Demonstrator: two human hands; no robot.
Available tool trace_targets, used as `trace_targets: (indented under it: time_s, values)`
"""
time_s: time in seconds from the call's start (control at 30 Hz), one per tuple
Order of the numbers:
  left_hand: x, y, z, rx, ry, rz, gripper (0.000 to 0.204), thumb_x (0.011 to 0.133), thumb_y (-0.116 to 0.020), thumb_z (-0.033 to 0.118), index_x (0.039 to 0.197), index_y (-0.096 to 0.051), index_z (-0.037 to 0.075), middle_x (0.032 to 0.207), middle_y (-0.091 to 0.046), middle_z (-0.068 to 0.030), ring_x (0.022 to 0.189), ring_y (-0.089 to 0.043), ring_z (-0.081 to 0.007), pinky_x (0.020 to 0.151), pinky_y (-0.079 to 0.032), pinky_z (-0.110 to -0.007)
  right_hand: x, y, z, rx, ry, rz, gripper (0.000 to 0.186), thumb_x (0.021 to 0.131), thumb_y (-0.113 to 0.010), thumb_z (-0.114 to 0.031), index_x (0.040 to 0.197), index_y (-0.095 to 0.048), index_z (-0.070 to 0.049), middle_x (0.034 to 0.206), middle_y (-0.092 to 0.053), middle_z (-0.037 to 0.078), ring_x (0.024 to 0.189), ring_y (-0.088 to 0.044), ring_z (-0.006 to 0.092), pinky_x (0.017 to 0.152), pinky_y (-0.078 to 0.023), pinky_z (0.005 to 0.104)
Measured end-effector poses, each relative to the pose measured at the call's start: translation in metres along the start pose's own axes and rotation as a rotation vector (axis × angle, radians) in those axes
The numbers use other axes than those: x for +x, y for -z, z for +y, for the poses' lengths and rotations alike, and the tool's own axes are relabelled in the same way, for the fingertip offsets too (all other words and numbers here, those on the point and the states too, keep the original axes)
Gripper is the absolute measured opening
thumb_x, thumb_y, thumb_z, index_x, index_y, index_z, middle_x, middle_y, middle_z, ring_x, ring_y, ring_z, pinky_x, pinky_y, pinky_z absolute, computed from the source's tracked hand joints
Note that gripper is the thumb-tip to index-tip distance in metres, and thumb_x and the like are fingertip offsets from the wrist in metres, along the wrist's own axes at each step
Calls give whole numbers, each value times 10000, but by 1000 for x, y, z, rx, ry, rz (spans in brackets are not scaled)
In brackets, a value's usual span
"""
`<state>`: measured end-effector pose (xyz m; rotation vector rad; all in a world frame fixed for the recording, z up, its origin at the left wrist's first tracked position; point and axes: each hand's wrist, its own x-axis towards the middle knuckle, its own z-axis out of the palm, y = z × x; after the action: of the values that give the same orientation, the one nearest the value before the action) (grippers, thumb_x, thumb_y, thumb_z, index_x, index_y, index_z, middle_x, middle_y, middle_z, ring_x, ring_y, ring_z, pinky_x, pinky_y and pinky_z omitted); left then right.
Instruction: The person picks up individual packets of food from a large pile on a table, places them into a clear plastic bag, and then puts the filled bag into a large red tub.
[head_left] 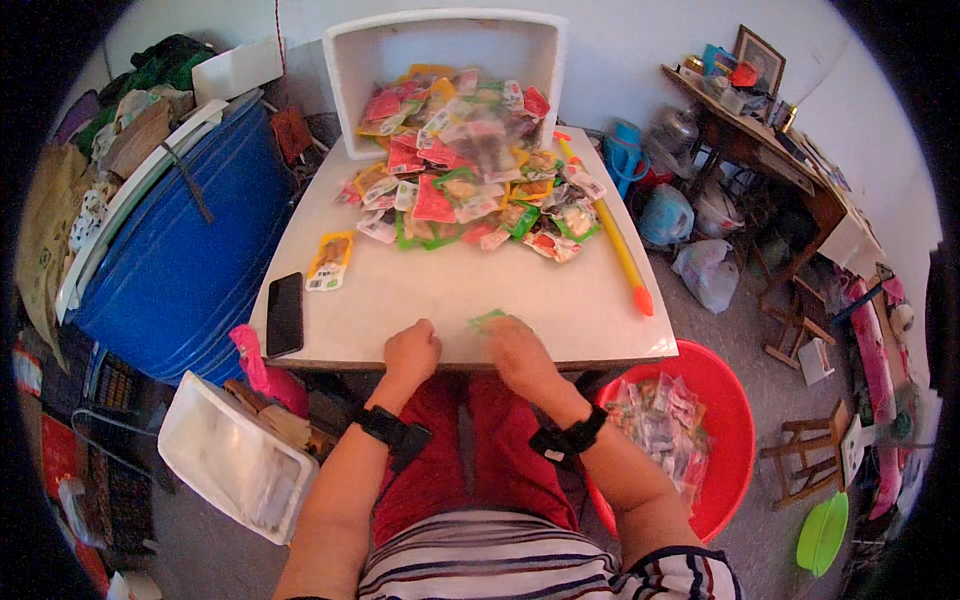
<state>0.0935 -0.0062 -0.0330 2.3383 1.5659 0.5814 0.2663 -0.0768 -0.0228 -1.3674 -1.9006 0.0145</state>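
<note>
My left hand [413,348] is closed in a fist over the front edge of the white table [310,200]; whatever its fingers hold, if anything, is hidden. To its right, my right hand [521,352] is closed and slightly blurred, with a small green piece of packaging [487,319] sticking out at its fingertips. Farther back lies a heap of small snack packets [435,200] in red, yellow, green and clear wrapping. It spills from a white foam box [345,90] tipped on its side. One yellow-and-white packet [330,262] lies apart at the left.
A black phone [284,314] lies by the table's left edge. A yellow stick with orange ends [620,245] lies along the right side. Below on the right stands a red basin [735,440] holding clear packets; at left are a white foam box [225,450] and a large blue tub [190,250].
</note>
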Motion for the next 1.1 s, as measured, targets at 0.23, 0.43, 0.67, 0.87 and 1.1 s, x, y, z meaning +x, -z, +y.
trace_targets:
  time_s: [0.23, 0.43, 0.67, 0.87, 1.1]
  values:
    - [-1, -4, 17, -28, 30, -18, 153, 700, -447, 182, 735, -481, 37, 659, -542, -171, 650, -524, -348, 588, -401, -434, -5, 7, 40, 925, -578, 215, 175, 770, -471, -131, 920, -456, -43, 868, -516, 100, 826, -497, 226, 709, -411, 380]
    - [0, -9, 25, -67, 57, -32, 163, 706, -438, 190, 734, -473, 33, 654, -539, -174, 648, -523, -350, 581, -400, -433, -7, -1, 40, 1233, -534, 177, 286, 686, -556, -243, 891, -507, -49, 937, -500, 106, 871, -468, 235, 754, -388, 323]
    - [-1, -8, 32, -127, 125, -63, 175, 716, -467, 220, 765, -482, 53, 704, -546, -156, 685, -527, -332, 589, -401, -411, -1, 0, 30, 1824, -819, 347, 329, 673, -568, -238, 940, -498, -59, 882, -542, 91, 847, -472, 283, 702, -406, 349]
    - [1, -11, 31, -235, 172, -12, 184, 728, -460, 229, 790, -483, 57, 732, -550, -151, 697, -528, -326, 587, -404, -395, -19, -32, 69, 1324, -651, 326, 452, 572, -641, -261, 956, -507, -64, 838, -546, 113, 792, -490, 296, 699, -415, 358]
    - [-1, -12, 30, -318, 219, 22, 165, 740, -439, 208, 796, -478, 57, 716, -549, -153, 680, -531, -324, 582, -404, -394, -20, -27, 66, 810, -630, 171, 398, 596, -619, -285, 938, -533, -102, 830, -536, 134, 787, -493, 306, 711, -406, 359]
